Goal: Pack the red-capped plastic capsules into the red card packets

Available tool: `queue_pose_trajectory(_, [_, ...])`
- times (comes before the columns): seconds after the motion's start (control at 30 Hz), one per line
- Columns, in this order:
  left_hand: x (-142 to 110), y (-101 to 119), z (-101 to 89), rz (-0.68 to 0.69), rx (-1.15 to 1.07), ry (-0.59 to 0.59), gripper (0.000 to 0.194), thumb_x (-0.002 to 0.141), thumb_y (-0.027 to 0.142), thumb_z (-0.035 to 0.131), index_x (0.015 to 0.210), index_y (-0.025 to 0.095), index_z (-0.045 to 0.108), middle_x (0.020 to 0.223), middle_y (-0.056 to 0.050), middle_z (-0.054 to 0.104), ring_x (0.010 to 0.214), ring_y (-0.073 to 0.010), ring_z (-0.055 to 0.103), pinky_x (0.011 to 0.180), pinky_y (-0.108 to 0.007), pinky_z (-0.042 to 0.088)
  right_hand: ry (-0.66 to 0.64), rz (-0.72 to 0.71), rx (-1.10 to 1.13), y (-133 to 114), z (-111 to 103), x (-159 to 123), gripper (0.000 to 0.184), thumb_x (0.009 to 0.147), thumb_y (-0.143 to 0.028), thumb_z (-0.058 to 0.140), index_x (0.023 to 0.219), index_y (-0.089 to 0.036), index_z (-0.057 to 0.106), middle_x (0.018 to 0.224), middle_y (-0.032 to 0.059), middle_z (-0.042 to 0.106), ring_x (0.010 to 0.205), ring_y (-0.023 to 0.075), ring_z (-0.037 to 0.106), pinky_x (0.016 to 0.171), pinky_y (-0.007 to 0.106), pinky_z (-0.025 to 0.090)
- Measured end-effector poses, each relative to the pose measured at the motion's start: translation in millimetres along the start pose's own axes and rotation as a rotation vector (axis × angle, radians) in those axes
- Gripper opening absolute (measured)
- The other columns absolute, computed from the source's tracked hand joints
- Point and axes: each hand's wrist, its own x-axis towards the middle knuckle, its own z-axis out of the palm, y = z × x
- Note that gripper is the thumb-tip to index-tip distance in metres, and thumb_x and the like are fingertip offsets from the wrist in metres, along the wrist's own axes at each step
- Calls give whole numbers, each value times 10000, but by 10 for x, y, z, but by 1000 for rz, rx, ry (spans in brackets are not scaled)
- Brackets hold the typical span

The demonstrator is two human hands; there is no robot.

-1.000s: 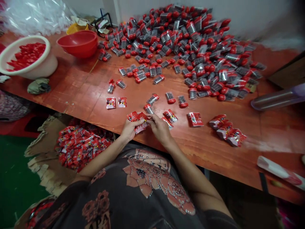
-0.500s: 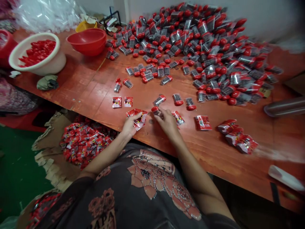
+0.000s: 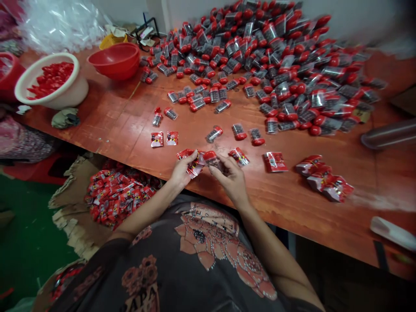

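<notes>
My left hand (image 3: 181, 171) is closed on a red printed packet (image 3: 195, 168), its thumb lying across the front. Whether more than one packet is in the grip I cannot tell. Between the thumb and fingers of my right hand (image 3: 233, 178) is a small clear container with a red cap (image 3: 210, 156) and dark contents. Its red end points left, close against the edge of the packet. Just beyond the hands lies another red-capped container (image 3: 214, 134). A red packet (image 3: 239, 156) rests by my right fingers, and two flat packets (image 3: 157, 139) are to the left.
A large heap of red-capped containers (image 3: 279, 73) covers the back of the table (image 3: 123, 125). At left stand a white basin (image 3: 76, 82) of red pieces and a red bowl (image 3: 113, 60). Below the edge, a cardboard box (image 3: 69, 208) holds many red packets. More packets (image 3: 325, 177) lie right.
My right hand has left the packet, taken a red-capped container from the table and brought it left to the packet. My left hand keeps its hold. The view has shifted slightly.
</notes>
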Motion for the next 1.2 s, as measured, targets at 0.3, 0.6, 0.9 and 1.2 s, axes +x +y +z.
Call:
queue_pose_trajectory(0.3, [-159, 35, 102, 189, 144, -43, 310, 539, 228, 880, 719, 147, 640, 671, 18, 679, 596, -123, 645, 702, -302, 560, -213, 34, -34, 40, -119, 0, 414, 896, -371, 551, 1309, -371, 586, 843, 17, 539, 769, 187, 537, 724, 367, 470])
queue_pose_trajectory(0.6, [-255, -5, 176, 285, 298, -180, 365, 475, 157, 888, 763, 161, 663, 733, 22, 700, 645, -123, 653, 684, -262, 552, -218, 11, -45, 8, -195, 0, 432, 893, -347, 549, 1320, -409, 568, 816, 10, 488, 750, 182, 513, 695, 358, 461])
queue_pose_trajectory(0.9, [-282, 41, 188, 185, 365, -220, 346, 478, 171, 891, 760, 144, 692, 745, -28, 729, 637, -153, 668, 667, -283, 555, -135, -62, -30, -18, -126, -46, 459, 925, -337, 535, 1375, -415, 496, 992, 51, 560, 923, 227, 565, 812, 414, 513])
queue_pose_trajectory(1.2, [-291, -70, 125, 115, 409, -226, 334, 507, 187, 885, 788, 127, 714, 777, -49, 739, 649, -160, 668, 688, -298, 554, -49, 168, 376, 69, -32, -72, 441, 861, -350, 622, 1298, -342, 561, 911, 15, 625, 747, 164, 588, 680, 344, 531])
